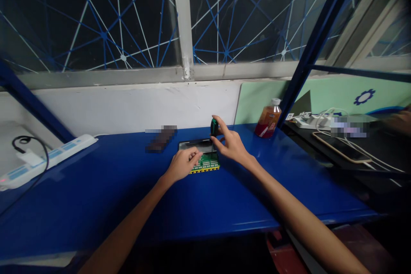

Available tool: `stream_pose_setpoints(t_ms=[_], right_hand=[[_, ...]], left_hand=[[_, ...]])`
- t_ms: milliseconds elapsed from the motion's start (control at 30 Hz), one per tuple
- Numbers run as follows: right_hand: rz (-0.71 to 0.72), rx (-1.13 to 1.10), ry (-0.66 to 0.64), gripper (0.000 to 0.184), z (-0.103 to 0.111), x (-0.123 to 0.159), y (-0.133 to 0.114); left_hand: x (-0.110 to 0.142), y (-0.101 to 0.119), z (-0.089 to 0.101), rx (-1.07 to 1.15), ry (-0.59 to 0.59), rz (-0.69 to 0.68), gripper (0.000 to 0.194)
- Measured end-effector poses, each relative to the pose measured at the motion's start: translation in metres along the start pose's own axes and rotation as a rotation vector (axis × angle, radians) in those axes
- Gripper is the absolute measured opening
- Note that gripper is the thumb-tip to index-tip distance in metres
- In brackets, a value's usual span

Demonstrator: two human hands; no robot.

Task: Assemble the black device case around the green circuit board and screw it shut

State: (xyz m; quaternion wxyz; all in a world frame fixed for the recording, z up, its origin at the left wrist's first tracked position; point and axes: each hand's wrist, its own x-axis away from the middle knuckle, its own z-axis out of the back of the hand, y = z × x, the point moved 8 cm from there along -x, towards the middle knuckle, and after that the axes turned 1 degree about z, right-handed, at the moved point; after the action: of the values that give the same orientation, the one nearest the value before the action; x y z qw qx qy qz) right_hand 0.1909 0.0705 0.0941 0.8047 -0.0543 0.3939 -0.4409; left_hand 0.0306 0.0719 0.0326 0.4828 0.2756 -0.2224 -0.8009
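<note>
A green circuit board (210, 164) with a yellow-and-black edge lies on the blue table in front of me. Behind it shows a dark, shallow tray-like part (189, 146), partly covered by my hands. My right hand (233, 143) grips a screwdriver (214, 127) by its green and black handle. The screwdriver stands nearly upright, its thin shaft pointing down at the board; I cannot tell where its tip rests. Over the board's left part is my left hand (182, 164), fingers pinched together. Whatever is between those fingertips is hidden.
A white power strip (53, 159) with a plugged-in cable lies at left. A dark pixelated object (161, 138) lies behind my left hand. At back right stands a drink bottle (269, 120) by a blue post (303, 58). A phone (342, 147) and cables lie on the black surface beyond.
</note>
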Motion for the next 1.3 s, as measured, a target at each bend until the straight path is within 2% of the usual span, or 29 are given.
stream_pose_setpoints(t_ms=[167, 367, 800, 967, 1133, 1300], right_hand=[[0.017, 0.038, 0.032, 0.068, 0.0024, 0.0001, -0.0012], [0.008, -0.031, 0.016, 0.069, 0.0027, -0.0008, 0.0002], [-0.011, 0.0, 0.014, 0.068, 0.0045, -0.0009, 0.001], [-0.04, 0.08, 0.063, 0.071, 0.0074, -0.0004, 0.0034], [-0.018, 0.002, 0.041, 0.07, 0.0026, -0.0001, 0.0019], [-0.03, -0.003, 0.067, 0.068, 0.0018, 0.0006, 0.0037]], left_hand=[[0.0003, 0.0015, 0.0008, -0.001, -0.003, -0.007, 0.035], [0.0003, 0.0038, 0.0022, -0.017, -0.01, -0.009, 0.037], [0.0, 0.0028, 0.0006, -0.03, -0.026, -0.008, 0.037], [-0.0004, 0.0018, -0.0012, -0.034, -0.02, -0.031, 0.032], [-0.0011, 0.0013, -0.0018, 0.04, -0.017, -0.061, 0.021], [-0.0007, -0.0003, 0.0011, 0.082, 0.037, -0.08, 0.018]])
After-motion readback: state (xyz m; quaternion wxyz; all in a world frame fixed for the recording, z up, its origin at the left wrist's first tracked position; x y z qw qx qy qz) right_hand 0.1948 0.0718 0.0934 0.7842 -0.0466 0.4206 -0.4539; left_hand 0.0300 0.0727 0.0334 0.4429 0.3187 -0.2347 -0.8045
